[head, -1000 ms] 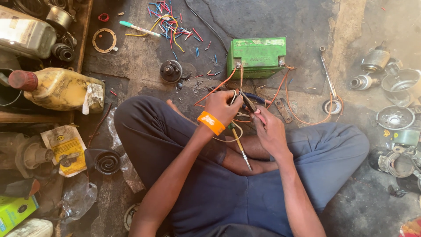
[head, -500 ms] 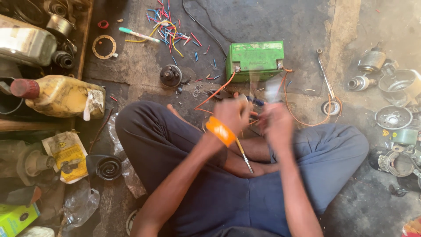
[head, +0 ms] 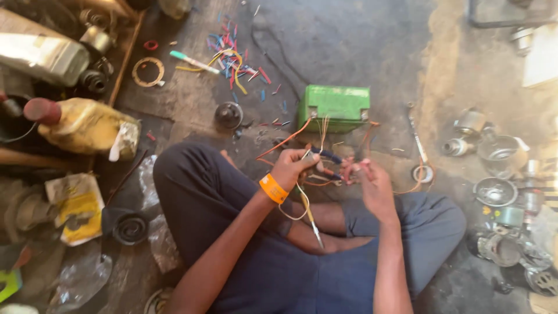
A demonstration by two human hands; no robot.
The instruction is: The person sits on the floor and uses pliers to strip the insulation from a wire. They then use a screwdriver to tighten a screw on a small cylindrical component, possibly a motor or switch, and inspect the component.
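- Green battery [head: 335, 107] sits on the concrete floor [head: 360, 40] just ahead of both hands, close enough that the orange wires [head: 285, 141] running off its front reach the person's lap without stretching.
- Left hand [head: 290, 169], the one with the orange wristband [head: 273, 188], is closed around a small dark-handled tool [head: 325, 154]. It looks like pliers or strippers, but I can't tell which. A thin screwdriver or probe [head: 311, 220] hangs down below that hand towards the crossed legs.
- Right hand [head: 372, 183] is pinched shut on a bunch of wire ends [head: 349, 168], right beside the left hand, held up off the lap, I'd guess so the tool can get at the tips.
- Bare copper strands [head: 323, 125] fan upward between the left hand and the battery.
- Further out past the left hand: a scatter of coloured wire offcuts [head: 235, 64], a marker pen [head: 195, 62] and a round black part [head: 228, 114].
- Off to the left side there's a yellowish oil jug [head: 87, 125] lying down with a red cap.
- Out beyond the right hand, a spanner [head: 417, 142] lies on the floor, then a cluster of metal housings and cups [head: 500, 157].
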